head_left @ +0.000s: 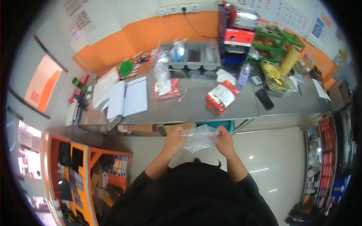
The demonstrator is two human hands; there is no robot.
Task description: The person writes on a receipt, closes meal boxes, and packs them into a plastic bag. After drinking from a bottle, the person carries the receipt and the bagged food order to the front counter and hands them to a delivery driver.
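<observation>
"How many hands were yours?"
"Two, my left hand [175, 139] and my right hand [223, 141], with one clear plastic bag [200, 138]."
"And on the table [184, 107]?"
"I counted one black phone [264, 99], one open notebook [135, 97], one yellow roll [290, 62] and two groups of red packets [221, 97]. I couldn't tell how many packets each group held."
"Wall sockets [163, 11]?"
"Four, with one plug [184, 10]."

Left hand [175, 138], right hand [224, 140] level, apart; fingers [180, 132] pinched.
</observation>
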